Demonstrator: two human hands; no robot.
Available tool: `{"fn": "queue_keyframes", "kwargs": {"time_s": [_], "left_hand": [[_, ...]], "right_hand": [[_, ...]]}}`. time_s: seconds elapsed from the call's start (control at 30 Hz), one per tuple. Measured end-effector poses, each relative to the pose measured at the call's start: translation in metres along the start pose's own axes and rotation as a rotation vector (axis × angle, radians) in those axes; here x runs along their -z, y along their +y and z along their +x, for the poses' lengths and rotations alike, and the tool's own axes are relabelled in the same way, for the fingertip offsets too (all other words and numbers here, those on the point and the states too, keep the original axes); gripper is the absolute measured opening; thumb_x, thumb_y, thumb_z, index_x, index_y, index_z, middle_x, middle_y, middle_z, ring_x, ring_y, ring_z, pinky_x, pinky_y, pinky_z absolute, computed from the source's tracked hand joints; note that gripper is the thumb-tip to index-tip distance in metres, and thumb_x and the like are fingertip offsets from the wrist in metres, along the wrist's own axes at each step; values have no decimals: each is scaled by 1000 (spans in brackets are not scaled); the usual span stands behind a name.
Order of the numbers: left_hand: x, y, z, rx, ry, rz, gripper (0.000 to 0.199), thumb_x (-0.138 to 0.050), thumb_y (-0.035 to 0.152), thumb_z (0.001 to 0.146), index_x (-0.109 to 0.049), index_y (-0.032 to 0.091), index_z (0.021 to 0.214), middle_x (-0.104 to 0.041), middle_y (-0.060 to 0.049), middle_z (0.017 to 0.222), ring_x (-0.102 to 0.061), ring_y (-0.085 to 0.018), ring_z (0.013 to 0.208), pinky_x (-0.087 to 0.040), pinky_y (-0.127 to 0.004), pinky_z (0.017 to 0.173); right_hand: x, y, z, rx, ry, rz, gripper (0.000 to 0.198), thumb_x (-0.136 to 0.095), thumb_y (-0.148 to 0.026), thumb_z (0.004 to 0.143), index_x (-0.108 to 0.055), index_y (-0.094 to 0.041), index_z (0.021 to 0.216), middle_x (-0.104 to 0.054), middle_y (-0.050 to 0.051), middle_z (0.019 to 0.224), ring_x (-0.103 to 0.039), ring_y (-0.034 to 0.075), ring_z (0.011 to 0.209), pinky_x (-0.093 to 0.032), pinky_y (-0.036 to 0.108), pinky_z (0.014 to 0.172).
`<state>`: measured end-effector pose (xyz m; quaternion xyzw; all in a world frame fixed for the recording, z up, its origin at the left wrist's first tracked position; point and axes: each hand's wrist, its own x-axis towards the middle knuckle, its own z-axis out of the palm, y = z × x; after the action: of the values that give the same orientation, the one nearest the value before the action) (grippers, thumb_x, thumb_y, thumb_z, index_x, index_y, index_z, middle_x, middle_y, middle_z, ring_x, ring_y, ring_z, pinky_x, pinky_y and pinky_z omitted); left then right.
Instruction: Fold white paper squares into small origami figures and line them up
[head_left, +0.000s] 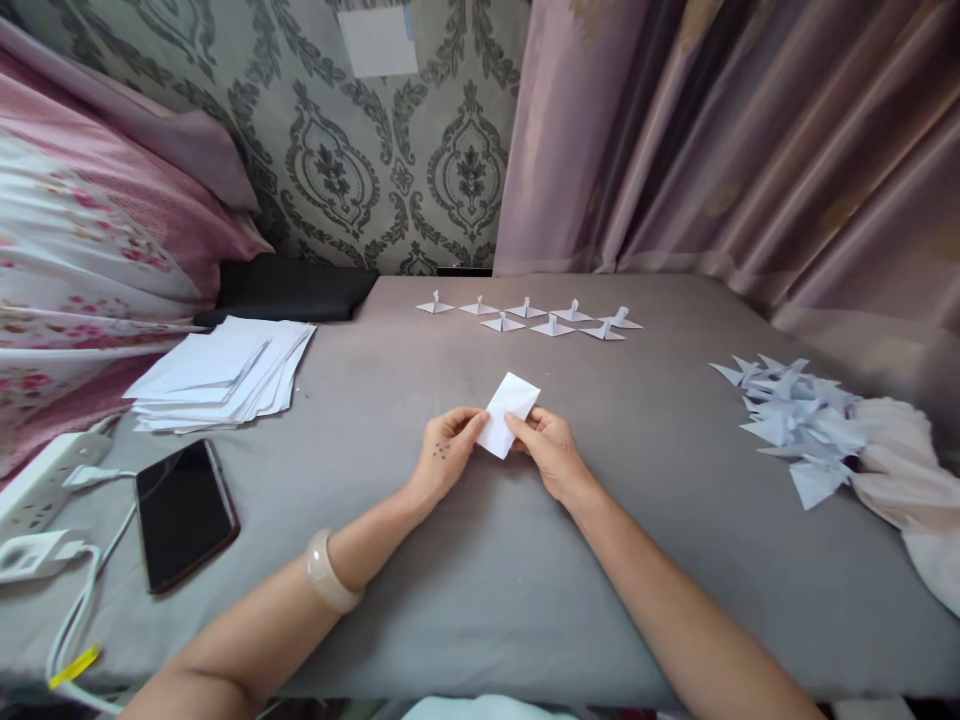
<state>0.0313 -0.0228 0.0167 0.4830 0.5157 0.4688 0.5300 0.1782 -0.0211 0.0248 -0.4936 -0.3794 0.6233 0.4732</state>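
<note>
A small folded piece of white paper (510, 405) is held between both hands above the middle of the grey-covered table (480, 600). My left hand (448, 452) pinches its left edge, thumb against the paper. On the other side, my right hand (551, 448) grips the right edge, with the thumb lying over the front face. The fingers behind the paper are partly hidden. Beyond the hands, several small folded white paper figures (553, 326) stand in two rows near the table's far edge.
At the left lie a stack of white paper sheets (217, 375), a black phone (186, 515), and a white power strip (45, 480) with cables. A black folded cloth (292, 287) is behind the stack. To the right, a pile of folded paper figures (799, 420) touches pale fabric (907, 470).
</note>
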Motion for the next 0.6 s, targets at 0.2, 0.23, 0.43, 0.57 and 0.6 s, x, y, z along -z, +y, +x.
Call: {"fn": "queue_keyframes", "kwargs": {"time_s": [0.2,0.23,0.43,0.57,0.6], "left_hand": [[0,6,1,123,-69,-100,40,-75,41,66,-64,12,91,-63,-1,68,-52,-9,55,-40,-20,52],[2,5,3,128,-69,-106,38,-74,41,67,-63,12,90,-63,-1,67,-51,-8,53,-40,-20,52],[17,-5,10,-38,-46,134,33,-60,32,81,-54,16,109,-66,-5,80,-59,-14,68,-45,-25,62],[25,-4,7,-350,-82,561,31,-46,11,79,-59,20,106,-59,-9,105,-55,-18,90,-47,-29,72],[26,-4,6,-397,-124,648,34,-45,7,77,-61,20,104,-57,-9,108,-54,-19,94,-48,-30,74]], "right_hand": [[9,1,2,-51,-140,-109,31,-70,-39,70,-63,-15,89,-71,4,78,-66,16,70,-50,28,69],[10,0,2,-55,-158,-142,32,-68,-38,71,-62,-15,93,-71,4,78,-66,16,70,-50,28,68],[15,2,4,74,5,-440,45,-63,-35,75,-48,-20,115,-66,-3,67,-57,12,55,-41,22,51],[17,5,8,42,30,-484,28,-61,-36,75,-55,-22,98,-63,-4,60,-52,11,47,-36,21,45],[17,6,9,19,36,-476,24,-61,-36,74,-57,-22,94,-62,-4,59,-52,11,46,-36,22,43]]}}
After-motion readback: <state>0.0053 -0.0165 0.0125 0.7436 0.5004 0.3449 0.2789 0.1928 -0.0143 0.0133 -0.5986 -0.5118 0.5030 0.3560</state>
